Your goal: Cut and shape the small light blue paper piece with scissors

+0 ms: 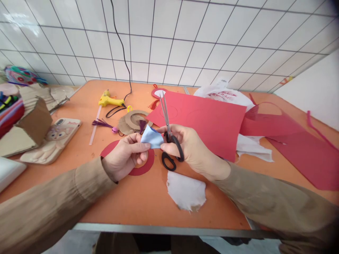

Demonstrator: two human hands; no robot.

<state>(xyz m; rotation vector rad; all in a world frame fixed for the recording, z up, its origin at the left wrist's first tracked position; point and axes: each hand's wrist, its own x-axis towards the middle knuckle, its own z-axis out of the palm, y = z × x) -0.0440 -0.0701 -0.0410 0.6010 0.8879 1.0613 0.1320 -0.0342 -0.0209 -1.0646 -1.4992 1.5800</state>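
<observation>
My left hand (124, 155) pinches the left edge of a small folded light-blue piece (152, 138), fingers closed on it. With closed fingers my right hand (192, 150) holds black-handled scissors (169, 137), their blades pointing up and away, and its fingertips touch the right side of the blue piece. Beneath my left hand lies a red ring (141, 171) on the orange table (127, 208). A frayed white cloth scrap (186, 190) rests just below the scissors' handles.
A large red sheet (206, 121) lies behind my right hand, near a white plastic bag (225, 93). Further left are cardboard rings (135, 120), a yellow glue gun (109, 100) with its cord, a purple tassel (100, 123), a phone (54, 139) and a cardboard box (37, 121).
</observation>
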